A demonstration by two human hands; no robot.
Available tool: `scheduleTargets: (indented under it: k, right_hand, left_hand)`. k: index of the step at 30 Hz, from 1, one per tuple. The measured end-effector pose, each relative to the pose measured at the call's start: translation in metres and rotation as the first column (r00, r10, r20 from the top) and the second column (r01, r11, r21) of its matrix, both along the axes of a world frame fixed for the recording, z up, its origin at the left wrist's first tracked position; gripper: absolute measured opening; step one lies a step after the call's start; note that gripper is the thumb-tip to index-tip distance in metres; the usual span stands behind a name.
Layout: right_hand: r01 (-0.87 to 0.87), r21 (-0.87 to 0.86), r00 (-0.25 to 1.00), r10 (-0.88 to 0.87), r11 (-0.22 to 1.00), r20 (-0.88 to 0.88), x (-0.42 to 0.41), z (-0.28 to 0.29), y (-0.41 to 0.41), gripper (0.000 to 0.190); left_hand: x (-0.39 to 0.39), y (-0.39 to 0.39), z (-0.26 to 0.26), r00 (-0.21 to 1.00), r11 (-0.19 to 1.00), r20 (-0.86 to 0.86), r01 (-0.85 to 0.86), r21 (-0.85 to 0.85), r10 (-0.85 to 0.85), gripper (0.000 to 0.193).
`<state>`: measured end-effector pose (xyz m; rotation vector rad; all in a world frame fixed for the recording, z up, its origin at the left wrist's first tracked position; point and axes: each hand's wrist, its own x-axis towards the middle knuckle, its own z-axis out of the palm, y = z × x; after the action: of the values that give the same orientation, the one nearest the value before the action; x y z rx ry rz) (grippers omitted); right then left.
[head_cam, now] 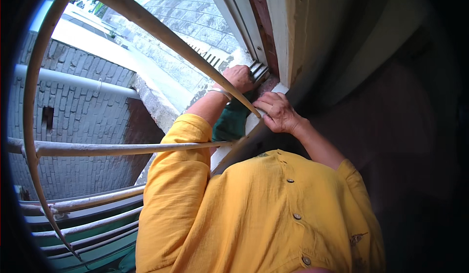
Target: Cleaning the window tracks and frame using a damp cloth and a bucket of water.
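My left hand [239, 79], with a bracelet [221, 92] at the wrist, reaches past a metal grille bar [205, 66] to the end of the metal window track [259, 71]. Its fingers are curled down and their tips are hidden, so I cannot tell whether anything is in them. Below that wrist a dark green cloth [231, 123] lies along the window sill [253, 123]. My right hand [277, 112] is on the inner side, fingers bent against the white sill edge near the bar's end. What its fingertips grip, if anything, is hidden.
Metal grille bars [128, 149] cross the left side. Beside my right hand rises the wooden window frame [282, 27]. Outside are a brick wall [80, 126], a white pipe [77, 80] and paving [194, 13]. The right side is dark.
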<state>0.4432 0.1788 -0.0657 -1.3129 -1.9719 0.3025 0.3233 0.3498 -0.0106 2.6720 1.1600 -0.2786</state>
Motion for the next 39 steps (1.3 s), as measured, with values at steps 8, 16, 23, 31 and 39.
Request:
scheduleTargets:
  k: [8,16,23,31,39]
  right_hand:
    - [0.009,0.037,0.999,-0.01,0.999,0.043,0.0,-0.012,-0.006,0.045]
    - [-0.01,0.044,0.999,0.007,0.999,0.049,-0.001,-0.005,-0.004,0.045]
    - [0.002,0.082,0.999,-0.006,0.997,0.042,-0.002,-0.003,0.001,0.044]
    - [-0.013,0.083,0.999,0.009,0.996,0.042,0.003,-0.008,-0.004,0.044]
    - [0.016,0.073,0.997,-0.021,0.997,0.072,-0.001,-0.005,-0.004,0.044]
  left_hand:
    - [0.013,0.005,-0.018,0.945,0.994,0.326,-0.022,0.11,-0.015,0.039]
    - [0.009,0.001,-0.01,0.984,0.998,0.178,-0.016,0.065,0.004,0.039]
    - [-0.029,0.03,-0.028,0.98,0.99,0.156,-0.108,-0.094,0.122,0.027]
    - [-0.001,-0.003,-0.01,0.935,0.975,0.337,0.037,0.221,-0.111,0.027]
    - [0.011,0.005,-0.025,0.961,0.987,0.255,0.077,0.138,-0.111,0.028]
